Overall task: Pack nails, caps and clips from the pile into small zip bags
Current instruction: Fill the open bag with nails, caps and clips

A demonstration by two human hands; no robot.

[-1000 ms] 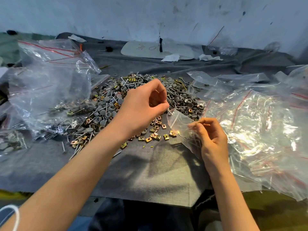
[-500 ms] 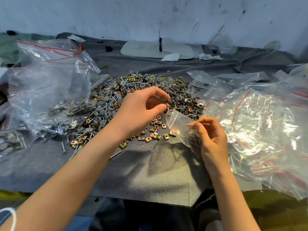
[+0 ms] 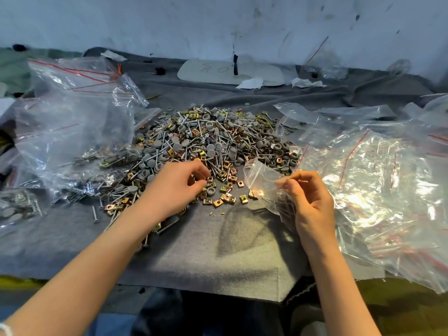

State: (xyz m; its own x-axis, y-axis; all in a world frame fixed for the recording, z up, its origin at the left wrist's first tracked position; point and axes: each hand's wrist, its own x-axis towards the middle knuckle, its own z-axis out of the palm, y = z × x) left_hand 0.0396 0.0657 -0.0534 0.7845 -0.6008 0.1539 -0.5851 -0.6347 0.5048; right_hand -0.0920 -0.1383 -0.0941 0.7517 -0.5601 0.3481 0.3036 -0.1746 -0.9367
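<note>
Loads left: big pile (image 3: pixel 218 141) beyond the left hand (image 3: pixel 179 190), curled over clips (image 3: pixel 226 197) (grabbed any? can't tell); right hand (image 3: pixel 309 202) pinches a bag (image 3: pixel 263 178).

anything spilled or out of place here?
Minor only: one nail lies alone on the cloth left of the pile, and two tiny yellow bits sit loose near the clips. The small bag in the right hand looks intact.

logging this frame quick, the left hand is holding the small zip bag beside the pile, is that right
No. It is the right hand that pinches the small zip bag beside the pile. The left hand is down among the brass clips. The head view shows this.
</note>
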